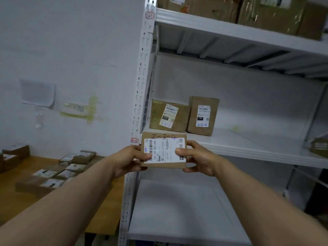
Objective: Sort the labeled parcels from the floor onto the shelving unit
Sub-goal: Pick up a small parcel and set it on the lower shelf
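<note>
In the head view the 2-2-1 parcel (168,115) and 2-2-2 parcel (203,115) already stand on the middle shelf (248,139), the left hand (131,160) and right hand (198,158) pinch the 2-3-4 parcel (164,151) by its ends in front of that shelf's edge, and several more parcels (67,167) lie unsorted on the desk (17,206).

Entry: our own body, two items. One: our left hand (129,159), bare, with the left forearm (71,201) bare skin along all its visible length, broad at the picture's edge and tapering to an uncovered wrist. Two: our right hand (198,157), likewise bare, with the right forearm (257,201) bare from the picture's edge to the wrist and of the same tapering shape. Detail: knuckles and finger creases show on both hands; the thumbnails are too blurred for us to describe further.
</note>
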`<state>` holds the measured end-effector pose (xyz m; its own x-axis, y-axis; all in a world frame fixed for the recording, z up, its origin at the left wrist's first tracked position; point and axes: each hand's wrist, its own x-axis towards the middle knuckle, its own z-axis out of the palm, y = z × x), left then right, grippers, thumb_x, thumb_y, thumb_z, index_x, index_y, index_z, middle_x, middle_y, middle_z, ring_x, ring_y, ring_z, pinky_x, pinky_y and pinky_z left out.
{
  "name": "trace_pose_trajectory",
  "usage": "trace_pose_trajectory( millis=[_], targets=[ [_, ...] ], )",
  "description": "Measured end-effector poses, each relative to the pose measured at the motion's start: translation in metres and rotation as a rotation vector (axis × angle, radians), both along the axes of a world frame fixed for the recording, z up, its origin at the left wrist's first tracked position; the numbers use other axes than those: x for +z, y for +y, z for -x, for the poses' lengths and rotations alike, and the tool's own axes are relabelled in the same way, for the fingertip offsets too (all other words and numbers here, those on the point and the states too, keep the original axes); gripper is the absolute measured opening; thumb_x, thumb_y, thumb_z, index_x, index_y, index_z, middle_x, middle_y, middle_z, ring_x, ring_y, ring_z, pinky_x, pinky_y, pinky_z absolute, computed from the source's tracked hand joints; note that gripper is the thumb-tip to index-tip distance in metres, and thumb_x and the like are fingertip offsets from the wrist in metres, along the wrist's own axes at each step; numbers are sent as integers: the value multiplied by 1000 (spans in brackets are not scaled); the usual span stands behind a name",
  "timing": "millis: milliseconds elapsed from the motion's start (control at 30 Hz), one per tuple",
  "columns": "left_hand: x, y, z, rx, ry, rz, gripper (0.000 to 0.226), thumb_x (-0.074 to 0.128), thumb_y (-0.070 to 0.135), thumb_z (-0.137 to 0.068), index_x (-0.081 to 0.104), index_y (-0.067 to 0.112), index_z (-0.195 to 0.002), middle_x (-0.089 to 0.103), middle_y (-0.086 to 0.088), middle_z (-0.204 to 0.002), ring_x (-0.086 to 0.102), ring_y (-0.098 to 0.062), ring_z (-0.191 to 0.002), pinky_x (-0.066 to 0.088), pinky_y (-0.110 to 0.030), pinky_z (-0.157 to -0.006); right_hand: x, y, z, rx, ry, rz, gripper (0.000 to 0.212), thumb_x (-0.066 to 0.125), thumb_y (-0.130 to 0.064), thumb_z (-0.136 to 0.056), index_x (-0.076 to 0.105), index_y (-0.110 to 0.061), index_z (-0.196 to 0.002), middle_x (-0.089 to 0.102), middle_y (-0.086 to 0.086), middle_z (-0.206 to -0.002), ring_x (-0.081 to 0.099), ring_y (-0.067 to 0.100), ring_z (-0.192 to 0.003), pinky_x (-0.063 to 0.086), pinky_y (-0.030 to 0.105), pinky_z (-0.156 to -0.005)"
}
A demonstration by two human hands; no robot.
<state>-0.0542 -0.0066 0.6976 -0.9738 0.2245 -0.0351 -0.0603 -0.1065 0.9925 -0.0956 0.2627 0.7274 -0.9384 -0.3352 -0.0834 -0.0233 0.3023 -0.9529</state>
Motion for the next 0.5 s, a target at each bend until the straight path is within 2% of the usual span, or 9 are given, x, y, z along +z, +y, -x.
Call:
trace_pose_trajectory(
  millis=[133, 233, 333, 400, 433, 500],
  targets=[
    [-16, 19, 11, -89, -71, 109, 34, 71, 10, -86, 66, 9, -119, 73, -9, -114, 68, -25, -110, 60, -29, -71, -15, 26, -4, -59, -53, -37, 60, 86, -33, -76, 51, -36, -125, 76, 1, -113, 69, 24, -109, 57, 46, -92],
    [-30, 33, 21, -125, -107, 152, 37, 75, 13, -83, 64, 16, -118, 74, -6, -110, 69, -25, -108, 61, -31, -68, -25, 42, -4, -85, -102, -70, 48, 81, -32, -82, 58, -33, -124, 76, 0, -113, 68, 22, -110, 56, 42, -89],
    [-47, 47, 27, -103, -147, 241, 34, 78, 14, -80, 62, 27, -106, 76, -5, -104, 71, -25, -103, 61, -39, -76, -39, 49, -2, -117, -141, -115, 34, 75, -26, -88, 66, -26, -120, 77, -3, -109, 69, 17, -107, 55, 37, -84],
    [-62, 54, 31, -83, -184, 319, 36, 80, 14, -77, 57, 29, -100, 77, -4, -100, 71, -25, -100, 60, -44, -82, -54, 51, 1, -134, -187, -150, 26, 72, -21, -89, 71, -24, -115, 78, -4, -106, 71, 14, -103, 55, 34, -83],
    [-70, 57, 34, -81, -197, 350, 46, 81, 13, -75, 52, 27, -108, 77, -3, -99, 71, -25, -100, 61, -43, -79, -62, 51, 2, -138, -210, -166, 24, 71, -21, -90, 72, -23, -114, 78, -4, -104, 72, 14, -100, 56, 33, -81],
    [-86, 64, 39, -72, -221, 391, 81, 82, 12, -71, 35, 31, -135, 77, -2, -100, 71, -24, -99, 59, -36, -70, -81, 54, 5, -139, -239, -172, 23, 70, -30, -91, 72, -23, -113, 78, -2, -102, 72, 15, -98, 58, 33, -80]
  ],
)
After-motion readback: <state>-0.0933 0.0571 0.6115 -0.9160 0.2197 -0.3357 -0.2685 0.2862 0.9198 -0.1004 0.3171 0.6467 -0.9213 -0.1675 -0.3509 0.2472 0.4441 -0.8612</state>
